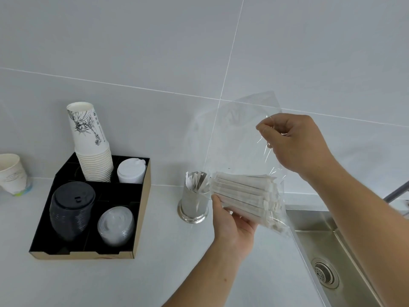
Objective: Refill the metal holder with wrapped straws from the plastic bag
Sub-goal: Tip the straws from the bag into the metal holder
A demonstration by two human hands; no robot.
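Observation:
A clear plastic bag (234, 138) hangs in the air above the counter, with a bundle of paper-wrapped straws (245, 193) lying across its bottom. My left hand (230, 220) cups the bundle from below through the plastic. My right hand (294, 142) pinches the bag's upper edge, fingers closed on the film. Just left of the bundle stands the round metal holder (193, 203) on the white counter, with a few wrapped straws (194, 180) sticking out of its top. The bag's lower left corner overlaps the holder's rim.
A black and cardboard organizer tray (141, 218) at left holds a stack of paper cups (93, 147), white lids (131, 171), black lids (70, 209) and clear lids (116, 224). A lone paper cup (13, 173) stands far left. A steel sink (332, 251) lies at right, tiled wall behind.

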